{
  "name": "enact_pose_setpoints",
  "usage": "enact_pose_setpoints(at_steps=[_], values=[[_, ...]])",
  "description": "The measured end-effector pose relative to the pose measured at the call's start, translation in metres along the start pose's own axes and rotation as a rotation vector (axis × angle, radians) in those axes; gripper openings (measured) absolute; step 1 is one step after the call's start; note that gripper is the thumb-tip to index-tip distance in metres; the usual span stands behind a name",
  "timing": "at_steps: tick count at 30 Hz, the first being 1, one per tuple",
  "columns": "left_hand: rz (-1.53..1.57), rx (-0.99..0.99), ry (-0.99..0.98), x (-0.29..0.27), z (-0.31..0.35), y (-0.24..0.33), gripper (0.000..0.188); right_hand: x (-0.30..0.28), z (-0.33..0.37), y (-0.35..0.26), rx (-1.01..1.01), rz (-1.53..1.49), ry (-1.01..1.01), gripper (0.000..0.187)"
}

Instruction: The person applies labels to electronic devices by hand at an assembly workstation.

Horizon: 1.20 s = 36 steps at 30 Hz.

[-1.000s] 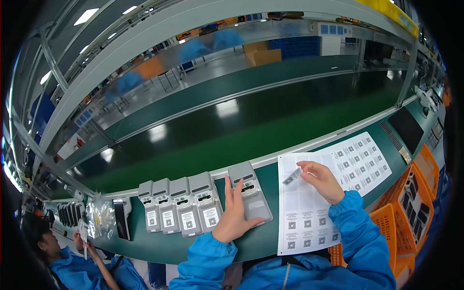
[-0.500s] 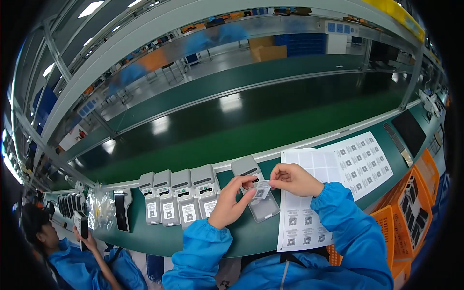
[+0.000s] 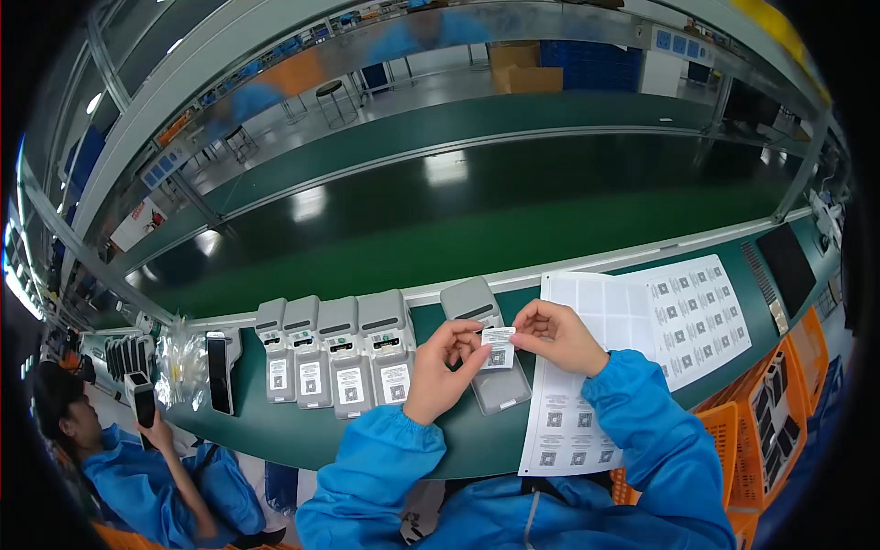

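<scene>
Reader: Where are the hands, and what do they hold?

Describer: Both hands meet above a green bench [image 3: 275,445]. The left hand [image 3: 442,371], its fingers curled, has thumb and forefinger nearly closed at the left edge of a small white label [image 3: 498,349]. The right hand [image 3: 557,337] pinches its upper right corner between thumb and forefinger. The label, printed with a square code, is spread nearly flat between them

Reader: What lies underneath?

Describer: A grey device [image 3: 503,391], lying on the bench. The label hides its middle; I cannot tell whether the two touch. To the left lies a row of four grey devices [image 3: 339,341], with similar labels [image 3: 311,378] on their lower halves. Just to the right is a label sheet [image 3: 561,392], blank in its upper part, printed lower down

Reader: What would help this step go well?

Describer: In my judgement, gripping only the very edges, so the fingers barely meet any sticky back, and keeping the label just taut, without a curl. Squaring it to the device's sides matters, with the four neighbours as a guide to height and direction. Lowering one edge first, then smoothing across, should limit bubbles and slant
</scene>
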<state>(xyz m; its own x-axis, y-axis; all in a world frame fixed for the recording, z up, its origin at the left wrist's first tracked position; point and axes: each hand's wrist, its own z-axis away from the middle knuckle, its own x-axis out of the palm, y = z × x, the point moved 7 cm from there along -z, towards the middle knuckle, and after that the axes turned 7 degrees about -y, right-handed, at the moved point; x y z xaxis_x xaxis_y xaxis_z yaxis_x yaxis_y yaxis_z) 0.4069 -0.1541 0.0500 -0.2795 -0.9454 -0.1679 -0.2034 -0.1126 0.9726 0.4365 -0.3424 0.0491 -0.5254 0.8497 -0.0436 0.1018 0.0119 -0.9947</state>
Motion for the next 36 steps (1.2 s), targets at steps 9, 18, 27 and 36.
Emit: enact_pose_setpoints(at_steps=[9, 18, 27, 36], values=[[-0.678, 0.247, -0.26, 0.023, 0.009, 0.037, 0.103, -0.022, 0.006, 0.009, 0.008, -0.171, 0.16, 0.017], [-0.962, 0.116, -0.376, 0.018, 0.011, 0.018, 0.129, -0.017, 0.006, 0.016, -0.021, -0.178, 0.107, 0.018], [-0.686, 0.21, -0.261, 0.002, 0.002, 0.042, 0.112, -0.005, 0.008, 0.003, -0.102, 0.048, 0.163, 0.018], [-0.465, 0.225, -0.057, -0.008, 0.014, 0.031, 0.043, 0.018, 0.021, 0.002, -0.131, 0.182, 0.141, 0.02]])
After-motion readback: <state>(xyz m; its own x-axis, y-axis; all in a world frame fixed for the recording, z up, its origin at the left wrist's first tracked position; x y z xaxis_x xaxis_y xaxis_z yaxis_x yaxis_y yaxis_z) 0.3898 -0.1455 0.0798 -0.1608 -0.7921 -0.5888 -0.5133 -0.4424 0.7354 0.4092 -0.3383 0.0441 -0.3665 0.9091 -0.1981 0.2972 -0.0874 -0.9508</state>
